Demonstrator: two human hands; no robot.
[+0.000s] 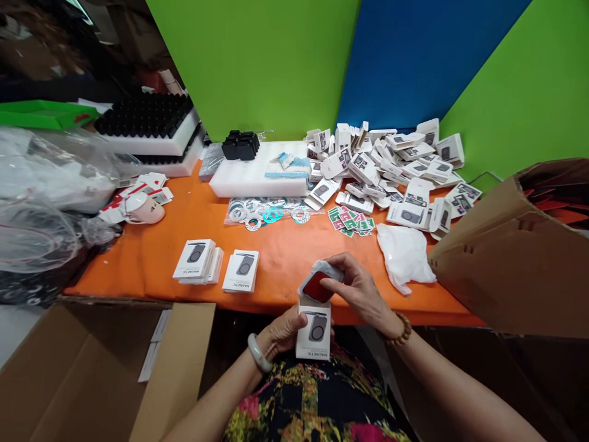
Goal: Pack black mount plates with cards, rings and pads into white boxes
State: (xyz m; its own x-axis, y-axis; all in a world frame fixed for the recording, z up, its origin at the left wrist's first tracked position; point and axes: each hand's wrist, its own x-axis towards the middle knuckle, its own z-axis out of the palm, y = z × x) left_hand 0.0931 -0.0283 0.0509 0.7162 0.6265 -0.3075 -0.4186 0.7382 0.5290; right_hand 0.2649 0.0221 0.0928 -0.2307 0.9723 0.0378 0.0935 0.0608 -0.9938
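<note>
My left hand grips a small white product box printed with a dark round device, held upright near the table's front edge. My right hand pinches a red item in a clear plastic bag at the box's open top. Both hands hover just in front of the orange table. Two stacks of the same white boxes lie on the table to the left of my hands.
A heap of white boxes fills the back right. Green-and-red stickers, a crumpled white bag, bagged rings, white foam trays with black parts, an open cardboard box at right and another carton at lower left.
</note>
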